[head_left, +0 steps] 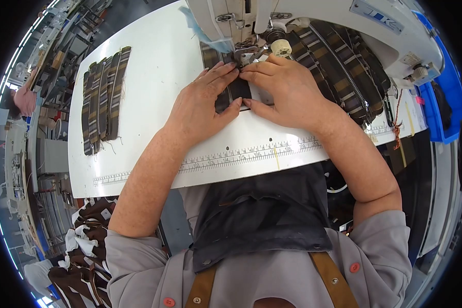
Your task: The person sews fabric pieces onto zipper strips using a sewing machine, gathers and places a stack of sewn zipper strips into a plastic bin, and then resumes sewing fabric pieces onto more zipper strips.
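A dark striped fabric piece (pixel 239 88) lies under the presser foot (pixel 245 55) of a white sewing machine (pixel 333 15). My left hand (pixel 203 100) presses on its left part, fingers together near the foot and thumb pointing inward. From the other side, my right hand (pixel 287 91) bears on the right edge of the cloth, its fingertips beside the foot and its thumb close to the left thumb. Both hands keep the cloth down on the machine bed. The needle point and the cloth beneath my palms are hidden.
More striped pieces (pixel 105 97) lie on the white table (pixel 154 77) at left. A striped stack with metal zippers (pixel 339 66) rests right of the machine head. A ruler strip (pixel 231 158) runs along the front edge. A blue bin (pixel 449 110) stands far right.
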Demonstrator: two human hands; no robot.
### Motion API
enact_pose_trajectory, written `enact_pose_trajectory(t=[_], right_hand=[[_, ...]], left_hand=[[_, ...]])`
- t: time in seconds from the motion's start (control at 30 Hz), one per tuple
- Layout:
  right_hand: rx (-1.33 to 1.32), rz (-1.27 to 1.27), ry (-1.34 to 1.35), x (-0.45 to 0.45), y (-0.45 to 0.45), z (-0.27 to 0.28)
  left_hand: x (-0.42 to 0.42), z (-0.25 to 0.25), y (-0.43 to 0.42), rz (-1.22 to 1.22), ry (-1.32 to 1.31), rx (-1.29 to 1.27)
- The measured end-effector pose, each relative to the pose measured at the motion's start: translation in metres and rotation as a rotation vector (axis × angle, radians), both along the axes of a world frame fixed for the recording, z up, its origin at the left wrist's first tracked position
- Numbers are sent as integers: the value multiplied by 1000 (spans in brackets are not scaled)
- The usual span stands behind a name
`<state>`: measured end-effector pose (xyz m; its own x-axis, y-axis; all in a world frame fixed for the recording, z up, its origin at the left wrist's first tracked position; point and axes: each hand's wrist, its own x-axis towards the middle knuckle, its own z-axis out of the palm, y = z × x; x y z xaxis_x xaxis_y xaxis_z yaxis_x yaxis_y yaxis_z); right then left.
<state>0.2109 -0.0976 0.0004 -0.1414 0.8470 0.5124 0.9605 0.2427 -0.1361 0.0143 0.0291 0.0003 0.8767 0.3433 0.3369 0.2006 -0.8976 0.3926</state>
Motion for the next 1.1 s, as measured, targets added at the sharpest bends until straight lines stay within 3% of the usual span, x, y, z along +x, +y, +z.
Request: enact_pose_trajectory(t=[0.67, 0.73, 0.77, 0.87, 0.93, 1.1], right_hand=[[27, 12, 6, 1, 3, -2], [20, 10, 22, 1, 3, -2], [23, 15, 23, 2, 3, -3], [15, 31, 41, 3, 3, -2], [31, 46, 55, 2, 2, -1], [46, 72, 69, 2, 0, -3]], left_hand=[[11, -6, 24, 70, 67, 63], [12, -15, 27, 79, 3, 416], [10, -19, 29, 84, 4, 419], [5, -4, 23, 71, 7, 286], [-9, 20, 11, 77, 175, 118], [-71, 32, -39, -23, 187, 23]])
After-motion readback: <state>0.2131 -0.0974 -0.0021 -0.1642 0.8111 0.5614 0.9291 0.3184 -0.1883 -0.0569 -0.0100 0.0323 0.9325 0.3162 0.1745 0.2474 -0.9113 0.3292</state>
